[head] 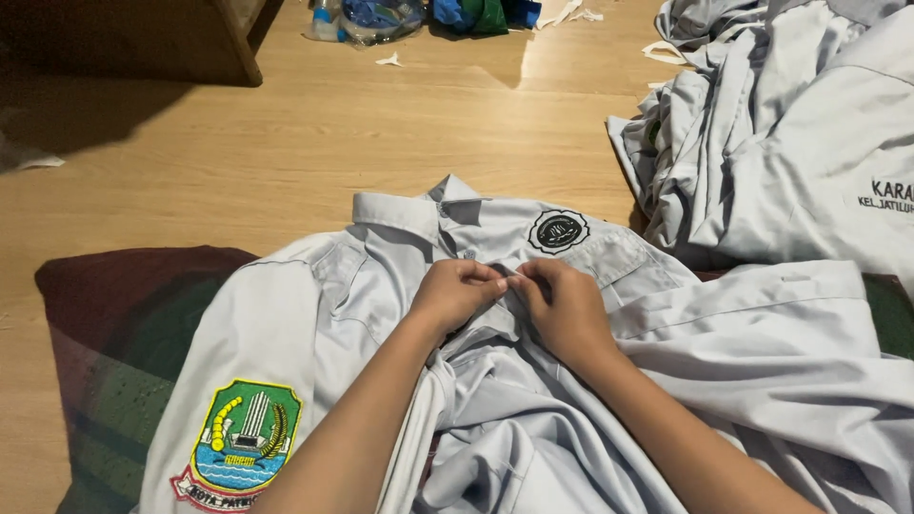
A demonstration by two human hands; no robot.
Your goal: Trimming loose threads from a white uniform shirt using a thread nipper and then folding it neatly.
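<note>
left hand (459, 290): bare, no ring | right hand (562, 303): bare | forearms: unsleeved, no watch

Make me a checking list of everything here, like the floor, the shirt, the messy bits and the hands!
Surface: wooden floor, with a dark patterned mat under the work.
Job's things: pale grey shirt laid flat, collar away from the person, round black badge on the chest, colourful crest on the sleeve.
Clutter: pile of grey shirts at right; paper scraps; plastic bags at top.
Grippers: left hand and right hand both pinch the shirt front, fingertips meeting.
Cables: nothing seen.
Surroundings: wooden furniture at top left.
</note>
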